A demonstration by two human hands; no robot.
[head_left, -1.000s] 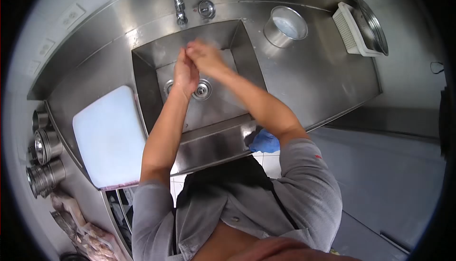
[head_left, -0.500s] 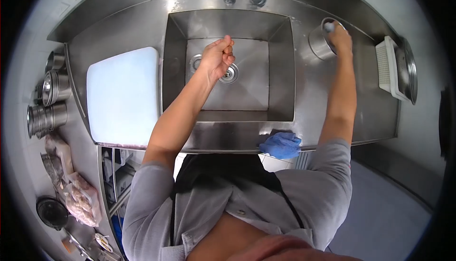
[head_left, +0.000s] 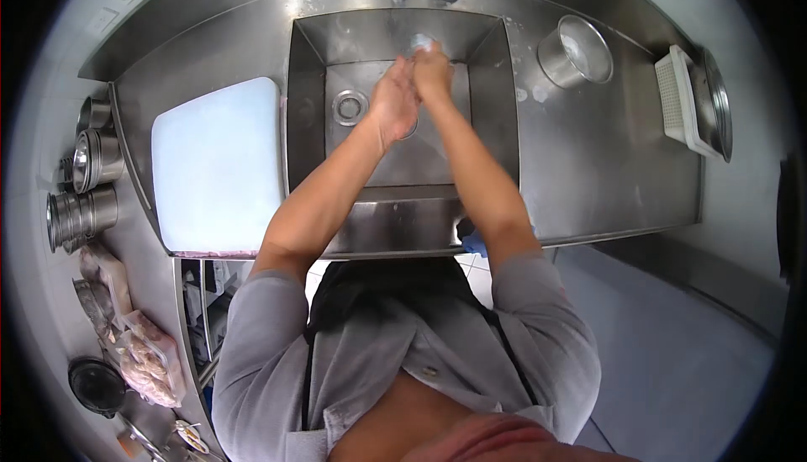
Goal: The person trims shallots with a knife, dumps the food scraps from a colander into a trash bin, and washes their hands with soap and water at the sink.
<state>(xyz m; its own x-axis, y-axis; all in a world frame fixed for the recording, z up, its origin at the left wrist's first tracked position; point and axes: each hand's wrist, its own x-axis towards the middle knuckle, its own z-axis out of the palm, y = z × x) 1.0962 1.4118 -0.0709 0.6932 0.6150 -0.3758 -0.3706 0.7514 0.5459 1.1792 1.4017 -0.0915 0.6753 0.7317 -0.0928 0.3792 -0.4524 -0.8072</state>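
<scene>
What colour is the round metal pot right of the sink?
The round metal pot is silver-grey, best seen in the head view.

Left hand (head_left: 394,105): palm side turned in toward the right hand, fingers pointing forward, not clenched.
Right hand (head_left: 432,73): against the left hand's fingers, on their right — back of hand up, finger curl unclear.
Left wrist (head_left: 378,132): just behind left palm, roughly straight.
Right wrist (head_left: 439,107): just behind right hand, beside the left palm, roughly straight.
Left forearm (head_left: 326,183): slants back and outward left from the meeting hands.
Right forearm (head_left: 472,158): slants back and outward right — mirrors the other.
Elbows (head_left: 290,245): both bent, well behind the hands, well apart.
</scene>
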